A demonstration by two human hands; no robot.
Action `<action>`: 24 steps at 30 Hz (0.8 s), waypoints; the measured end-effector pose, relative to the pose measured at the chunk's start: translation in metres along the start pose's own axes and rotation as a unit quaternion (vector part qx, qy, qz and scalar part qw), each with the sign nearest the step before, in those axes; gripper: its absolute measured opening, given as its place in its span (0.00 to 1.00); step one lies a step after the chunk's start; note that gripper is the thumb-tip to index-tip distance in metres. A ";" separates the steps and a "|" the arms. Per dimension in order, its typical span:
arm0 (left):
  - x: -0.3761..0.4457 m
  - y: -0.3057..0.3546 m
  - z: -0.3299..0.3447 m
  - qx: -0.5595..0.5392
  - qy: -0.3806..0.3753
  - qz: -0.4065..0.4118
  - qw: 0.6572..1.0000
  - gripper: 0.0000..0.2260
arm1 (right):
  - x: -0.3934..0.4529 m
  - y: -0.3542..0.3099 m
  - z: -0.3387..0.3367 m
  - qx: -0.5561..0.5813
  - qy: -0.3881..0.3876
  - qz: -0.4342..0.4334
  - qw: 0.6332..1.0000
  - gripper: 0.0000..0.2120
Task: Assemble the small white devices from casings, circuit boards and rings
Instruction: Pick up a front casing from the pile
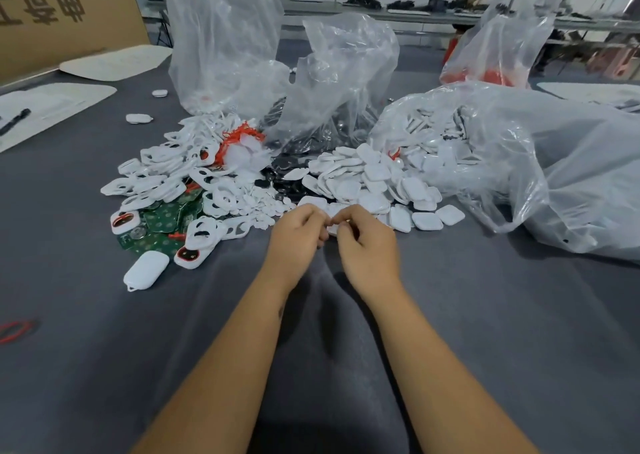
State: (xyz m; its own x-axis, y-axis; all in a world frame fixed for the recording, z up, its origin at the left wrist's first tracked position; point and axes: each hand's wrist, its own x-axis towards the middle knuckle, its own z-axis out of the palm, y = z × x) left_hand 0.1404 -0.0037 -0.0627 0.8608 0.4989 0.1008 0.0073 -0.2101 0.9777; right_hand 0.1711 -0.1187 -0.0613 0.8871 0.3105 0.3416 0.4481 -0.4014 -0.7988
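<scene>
My left hand (298, 234) and my right hand (367, 242) meet at the middle of the grey table, fingers curled round one small white casing (333, 229) pinched between them; most of it is hidden. Behind them lies a heap of white casing covers (367, 180). To the left is a pile of white casing frames with openings (173, 173), green circuit boards (162, 221) and red rings (239, 135). One closed white device (145, 269) lies at the pile's near left edge.
Clear plastic bags stand behind the piles: one tall bag (221, 38), a middle bag (339, 83) of dark parts, a wide bag (519, 163) at the right. A cardboard box (62, 14) is far left. A red ring (15, 329) lies near the left edge. People work at a far table.
</scene>
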 end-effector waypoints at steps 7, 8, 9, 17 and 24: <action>-0.001 0.002 0.003 0.005 0.023 0.022 0.999 0.11 | 0.004 -0.005 0.011 -0.025 -0.003 -0.017 1.000 0.07; -0.003 0.004 0.002 -0.013 0.045 0.023 0.999 0.11 | 0.006 -0.011 0.018 0.004 0.006 -0.005 1.000 0.07; -0.004 0.005 0.002 -0.031 0.072 0.023 0.997 0.11 | 0.007 -0.018 0.024 0.031 0.011 0.008 0.999 0.07; 0.029 0.016 -0.073 0.195 0.265 0.167 0.929 0.11 | 0.018 -0.024 0.049 0.014 -0.024 -0.012 1.000 0.08; 0.064 0.011 -0.141 0.364 0.263 0.065 0.891 0.24 | 0.021 -0.022 0.047 0.046 0.007 0.019 0.999 0.10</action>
State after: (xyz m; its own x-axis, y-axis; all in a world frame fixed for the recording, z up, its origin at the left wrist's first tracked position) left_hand 0.1244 0.1443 -0.0195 0.5215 0.7155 0.4649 0.4185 -0.6893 0.5913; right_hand 0.1746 -0.0634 -0.0601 0.9054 0.2835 0.3159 0.4018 -0.3322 -0.8533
